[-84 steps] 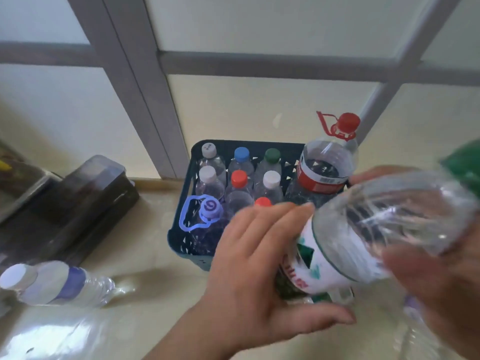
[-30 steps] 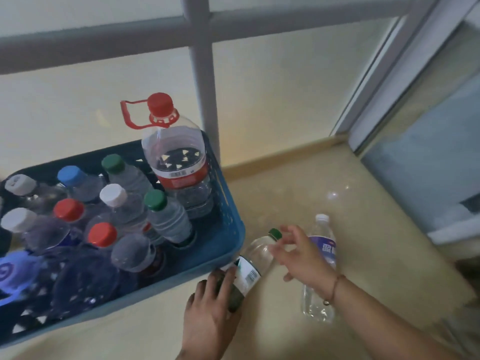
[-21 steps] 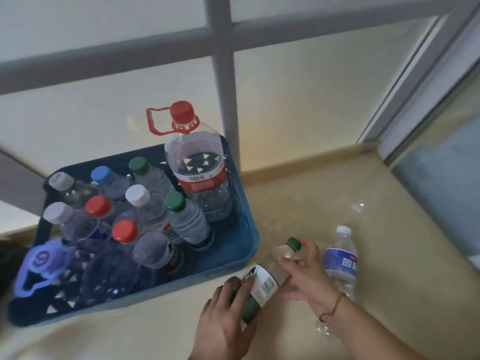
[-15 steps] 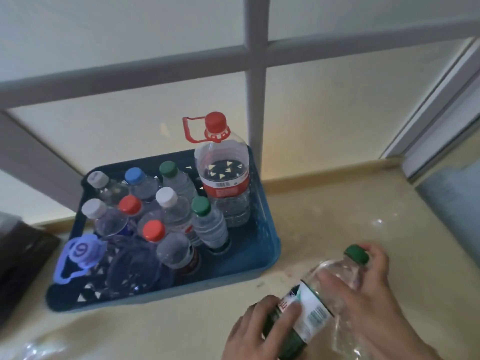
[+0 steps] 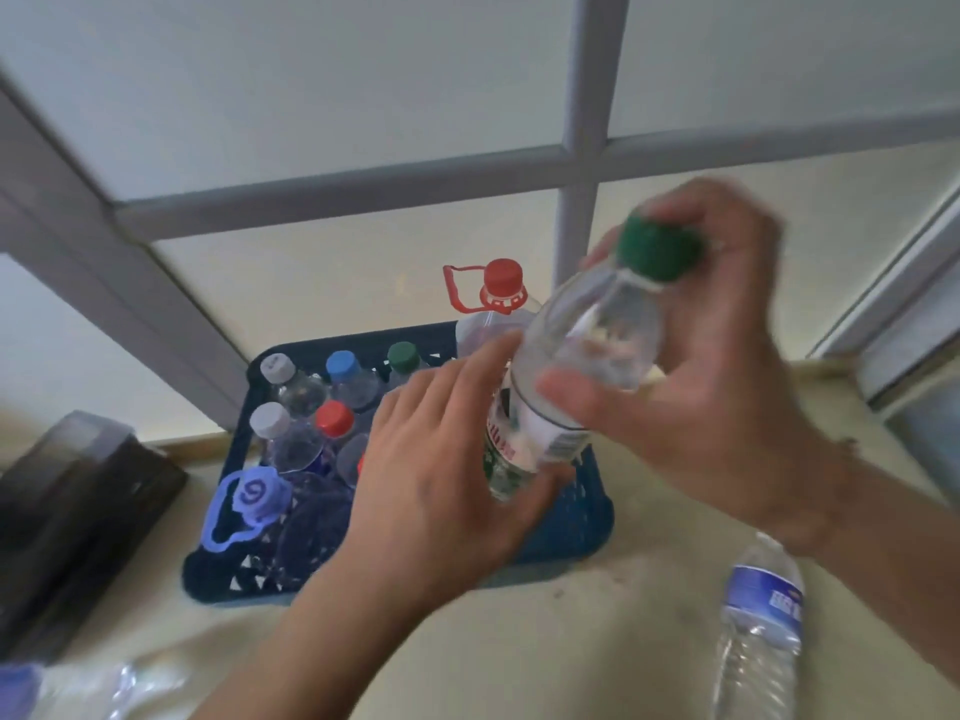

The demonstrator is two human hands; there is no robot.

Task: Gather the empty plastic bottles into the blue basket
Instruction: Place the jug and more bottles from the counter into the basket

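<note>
Both my hands hold a clear green-capped bottle (image 5: pixel 582 356) with a white and green label, tilted in the air above the blue basket (image 5: pixel 576 517). My right hand (image 5: pixel 717 387) grips its neck and shoulder by the green cap. My left hand (image 5: pixel 441 480) cups its lower end. The basket sits on the floor by the window and holds several upright bottles with white, blue, red and green caps, plus a large red-capped jug (image 5: pixel 496 309) at its far right corner. A clear blue-labelled bottle (image 5: pixel 758 621) lies on the floor at the right.
A dark box (image 5: pixel 67 511) stands on the floor to the left of the basket. Another clear bottle (image 5: pixel 88 688) lies blurred at the bottom left. A grey-framed frosted window (image 5: pixel 576 163) runs behind the basket. A second frame (image 5: pixel 904 314) borders the right side.
Both hands have lifted the green-capped bottle from the floor in front of the basket to above it. My view has swung left and closer.
</note>
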